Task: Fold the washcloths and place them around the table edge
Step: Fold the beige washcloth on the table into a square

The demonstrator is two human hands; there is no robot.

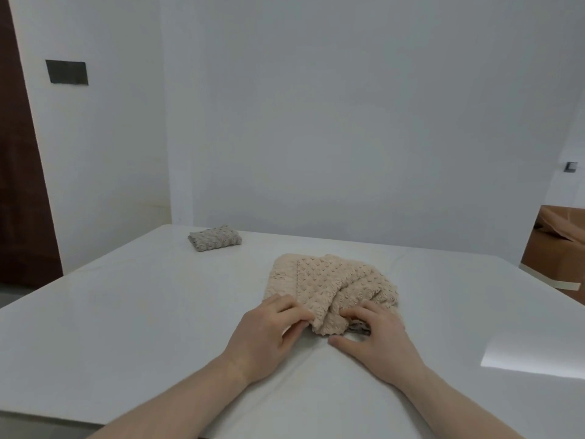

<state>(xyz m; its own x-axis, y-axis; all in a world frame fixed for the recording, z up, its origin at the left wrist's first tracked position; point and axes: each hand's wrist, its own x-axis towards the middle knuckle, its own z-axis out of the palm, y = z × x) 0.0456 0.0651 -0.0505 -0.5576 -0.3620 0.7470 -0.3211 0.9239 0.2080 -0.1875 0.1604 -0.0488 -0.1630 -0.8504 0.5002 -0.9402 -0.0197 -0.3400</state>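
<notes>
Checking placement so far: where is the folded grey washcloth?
In the head view, the folded grey washcloth lies at the table's far left corner, near the edge, apart from the beige washcloth.

Soft dim light, glare on table

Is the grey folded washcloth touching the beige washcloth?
Apart. The head view shows bare white table between the grey folded washcloth and the beige washcloth.
</notes>
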